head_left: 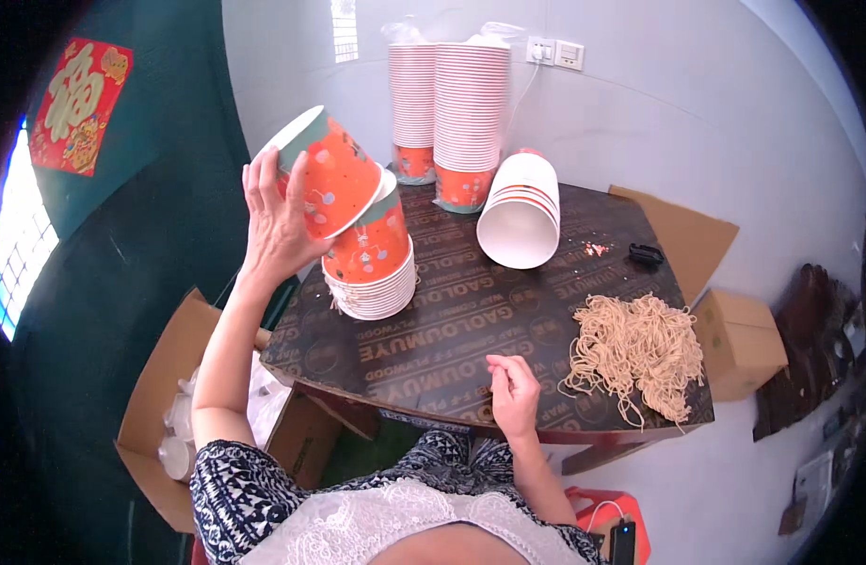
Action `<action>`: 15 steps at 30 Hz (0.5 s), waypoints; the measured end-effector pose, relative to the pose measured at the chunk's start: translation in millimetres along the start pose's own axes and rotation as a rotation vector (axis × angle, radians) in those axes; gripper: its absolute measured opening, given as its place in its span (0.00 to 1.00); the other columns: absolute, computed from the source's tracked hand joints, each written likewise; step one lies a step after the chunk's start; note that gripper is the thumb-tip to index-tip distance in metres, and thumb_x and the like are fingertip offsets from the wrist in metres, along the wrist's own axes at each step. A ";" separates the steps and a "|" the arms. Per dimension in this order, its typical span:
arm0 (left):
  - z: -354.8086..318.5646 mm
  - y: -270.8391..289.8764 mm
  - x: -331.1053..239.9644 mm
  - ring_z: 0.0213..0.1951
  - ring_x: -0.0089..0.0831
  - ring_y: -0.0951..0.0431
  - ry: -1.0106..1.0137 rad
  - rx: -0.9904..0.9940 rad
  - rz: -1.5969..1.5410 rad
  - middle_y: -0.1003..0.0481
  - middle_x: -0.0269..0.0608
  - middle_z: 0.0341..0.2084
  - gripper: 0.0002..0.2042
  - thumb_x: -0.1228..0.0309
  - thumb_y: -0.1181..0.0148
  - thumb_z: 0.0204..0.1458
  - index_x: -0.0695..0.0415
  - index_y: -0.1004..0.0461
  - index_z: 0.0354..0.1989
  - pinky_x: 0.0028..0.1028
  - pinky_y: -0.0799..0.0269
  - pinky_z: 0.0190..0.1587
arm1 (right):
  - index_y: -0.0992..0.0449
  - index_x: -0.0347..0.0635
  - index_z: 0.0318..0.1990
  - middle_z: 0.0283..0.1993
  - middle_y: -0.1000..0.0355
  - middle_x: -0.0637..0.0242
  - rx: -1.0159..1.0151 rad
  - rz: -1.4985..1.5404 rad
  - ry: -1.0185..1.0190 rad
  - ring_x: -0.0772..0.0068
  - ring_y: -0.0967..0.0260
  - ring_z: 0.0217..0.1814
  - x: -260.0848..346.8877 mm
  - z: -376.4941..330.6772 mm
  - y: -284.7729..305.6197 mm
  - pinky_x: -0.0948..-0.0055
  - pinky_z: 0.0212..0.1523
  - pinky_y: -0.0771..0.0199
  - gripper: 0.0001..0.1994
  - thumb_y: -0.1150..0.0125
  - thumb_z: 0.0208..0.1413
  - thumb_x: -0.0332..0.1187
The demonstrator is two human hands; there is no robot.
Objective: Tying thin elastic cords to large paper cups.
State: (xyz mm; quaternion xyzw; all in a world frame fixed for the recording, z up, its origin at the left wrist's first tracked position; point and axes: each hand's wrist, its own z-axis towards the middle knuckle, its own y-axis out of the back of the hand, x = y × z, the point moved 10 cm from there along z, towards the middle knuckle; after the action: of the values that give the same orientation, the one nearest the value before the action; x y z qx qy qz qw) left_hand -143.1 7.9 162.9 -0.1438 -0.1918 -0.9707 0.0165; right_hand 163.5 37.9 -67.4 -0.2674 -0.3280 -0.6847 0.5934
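Note:
My left hand [275, 209] grips an orange and green paper bucket [334, 174], tilted on its side. The bucket is held against the top of an upside-down stack of matching paper buckets [369, 252] at the table's left; whether it rests on the stack I cannot tell. Bits of beige string hang at the stack's white rims. Near the front edge of the table is my right hand [515, 388], fingers curled closed; what they hold, if anything, is hidden. To its right lies a tangled heap of beige string [635, 353].
Two tall bucket stacks in clear plastic [471, 113] stand against the wall. A short nested stack [518, 231] lies on its side, mouth toward me. A small black object [646, 254] sits by reddish scraps [596, 250]. Cardboard boxes [739, 344] flank the dark table [433, 348].

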 end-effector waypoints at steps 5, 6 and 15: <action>-2.4 -35.6 -15.8 0.69 0.61 0.54 -0.120 0.173 -0.096 0.54 0.60 0.67 0.59 0.56 0.20 0.23 0.56 0.48 0.69 0.57 0.57 0.70 | 0.22 0.33 0.43 0.32 0.28 0.67 0.061 0.065 -0.114 0.84 0.35 0.26 -11.1 -5.0 -5.3 0.82 0.26 0.37 0.09 0.48 0.60 0.21; -8.8 -42.1 -21.6 0.69 0.61 0.54 -0.147 0.223 -0.096 0.54 0.60 0.67 0.59 0.55 0.20 0.23 0.56 0.48 0.69 0.57 0.56 0.70 | 0.22 0.33 0.43 0.31 0.27 0.66 0.062 0.058 -0.119 0.82 0.33 0.28 -8.8 -4.2 -6.0 0.81 0.28 0.35 0.09 0.49 0.60 0.21; -35.7 -52.8 -61.1 0.71 0.59 0.56 -0.067 0.271 -0.194 0.53 0.59 0.69 0.46 0.57 0.30 0.39 0.57 0.46 0.68 0.57 0.61 0.70 | 0.22 0.33 0.43 0.29 0.25 0.64 0.075 0.070 -0.150 0.78 0.27 0.30 -2.9 -3.1 -4.8 0.78 0.31 0.29 0.09 0.48 0.59 0.22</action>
State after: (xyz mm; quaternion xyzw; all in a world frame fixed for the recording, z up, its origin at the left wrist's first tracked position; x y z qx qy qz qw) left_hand -98.9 41.8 94.5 -0.1532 -0.3345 -0.9276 -0.0647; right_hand 159.3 37.8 -72.2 -0.3067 -0.3875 -0.6288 0.6003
